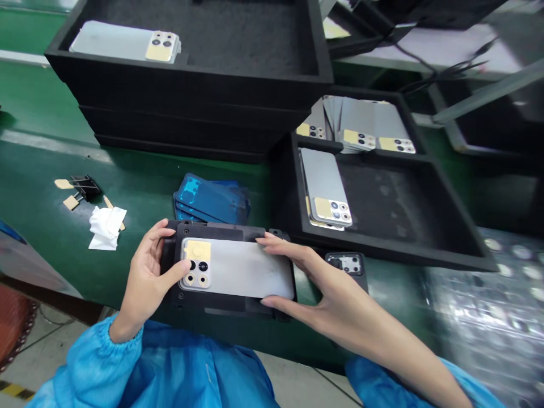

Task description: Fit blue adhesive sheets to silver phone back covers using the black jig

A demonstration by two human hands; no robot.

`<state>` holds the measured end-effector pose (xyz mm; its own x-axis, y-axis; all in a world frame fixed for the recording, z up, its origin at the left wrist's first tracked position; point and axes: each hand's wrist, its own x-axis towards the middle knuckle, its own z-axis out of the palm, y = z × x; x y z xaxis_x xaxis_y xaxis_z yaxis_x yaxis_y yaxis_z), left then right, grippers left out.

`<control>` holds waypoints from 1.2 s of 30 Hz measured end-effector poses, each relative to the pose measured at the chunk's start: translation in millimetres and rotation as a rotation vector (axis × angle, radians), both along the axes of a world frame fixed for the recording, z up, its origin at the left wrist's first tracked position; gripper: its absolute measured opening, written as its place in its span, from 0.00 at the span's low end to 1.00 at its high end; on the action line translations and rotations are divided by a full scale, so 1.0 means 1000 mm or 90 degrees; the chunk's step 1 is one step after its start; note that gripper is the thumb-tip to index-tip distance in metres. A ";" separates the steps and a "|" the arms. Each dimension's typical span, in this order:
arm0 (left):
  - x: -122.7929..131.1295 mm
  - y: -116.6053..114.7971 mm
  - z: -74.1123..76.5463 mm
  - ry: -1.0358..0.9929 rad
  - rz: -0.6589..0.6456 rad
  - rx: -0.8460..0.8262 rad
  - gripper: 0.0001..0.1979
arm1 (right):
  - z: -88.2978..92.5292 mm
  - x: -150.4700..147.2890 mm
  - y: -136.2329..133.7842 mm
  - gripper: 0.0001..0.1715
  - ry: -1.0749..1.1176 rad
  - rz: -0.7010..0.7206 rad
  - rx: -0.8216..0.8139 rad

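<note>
A silver phone back cover (249, 267) with a camera block at its left end lies in a black fixture (238, 231) in front of me. The thumb of my left hand (148, 272) presses on the camera block, while its fingers curl at the fixture's left end. My right hand (310, 277) spans the cover's other end, fingers at the far edge and thumb at the near edge. Just beyond the fixture lies a stack of blue phone-shaped sheets (215, 198). A dark phone part (351, 266) sits to the right, partly hidden by my right forearm.
Stacked black trays (191, 85) stand at the back, one phone cover (123, 42) in the top one. Another black tray (395, 249) at right holds several covers (325, 181). At left are a binder clip (85, 187) and a crumpled tissue (106, 226). Clear blister trays (488, 317) lie at right.
</note>
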<state>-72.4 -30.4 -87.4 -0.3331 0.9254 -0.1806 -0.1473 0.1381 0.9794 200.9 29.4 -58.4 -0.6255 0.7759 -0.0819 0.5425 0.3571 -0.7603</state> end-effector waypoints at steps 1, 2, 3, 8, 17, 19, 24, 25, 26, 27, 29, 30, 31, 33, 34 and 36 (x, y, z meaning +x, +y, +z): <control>0.000 0.000 0.000 0.001 0.001 0.002 0.23 | 0.000 0.000 0.000 0.30 -0.001 -0.001 -0.001; 0.000 0.000 0.000 0.000 0.002 0.003 0.23 | -0.001 0.000 -0.001 0.31 -0.002 -0.001 -0.004; 0.000 0.000 -0.001 0.000 0.003 0.004 0.23 | -0.001 0.000 -0.001 0.31 -0.004 0.000 -0.008; -0.001 -0.002 -0.002 -0.004 0.003 0.008 0.22 | 0.000 -0.001 -0.002 0.32 -0.007 0.002 0.007; -0.001 -0.001 0.001 0.016 0.004 -0.005 0.22 | 0.002 -0.002 -0.003 0.33 -0.012 0.007 0.023; -0.001 -0.001 0.002 0.023 0.001 -0.009 0.22 | 0.002 -0.002 -0.003 0.33 -0.010 0.005 0.020; -0.001 0.000 0.001 0.031 -0.004 -0.003 0.21 | 0.003 -0.002 -0.002 0.33 -0.018 0.010 0.016; -0.001 0.000 0.001 0.033 -0.003 -0.002 0.21 | 0.003 -0.003 -0.002 0.33 -0.019 0.011 0.017; -0.001 0.000 0.001 0.035 -0.002 -0.001 0.21 | 0.003 -0.003 -0.002 0.33 -0.019 0.011 0.018; -0.001 0.001 0.001 0.037 -0.001 0.000 0.21 | 0.003 -0.003 -0.002 0.33 -0.020 0.011 0.018; -0.002 0.001 0.000 0.038 -0.001 0.000 0.20 | 0.002 -0.004 -0.002 0.33 -0.023 0.011 0.016; -0.002 0.001 -0.001 0.039 -0.002 0.000 0.20 | 0.002 -0.004 -0.003 0.33 -0.025 0.010 0.014; -0.002 0.000 -0.001 0.039 -0.003 0.001 0.20 | 0.001 -0.003 -0.003 0.34 -0.028 0.010 0.011; -0.003 0.000 -0.002 0.040 -0.009 0.001 0.20 | 0.001 -0.003 -0.003 0.34 -0.035 0.006 0.006; -0.003 0.000 -0.002 0.041 -0.012 0.004 0.19 | 0.001 -0.002 -0.003 0.34 -0.038 0.004 0.006; -0.004 0.000 -0.003 0.043 -0.019 0.007 0.18 | 0.001 -0.002 -0.003 0.35 -0.044 0.003 0.010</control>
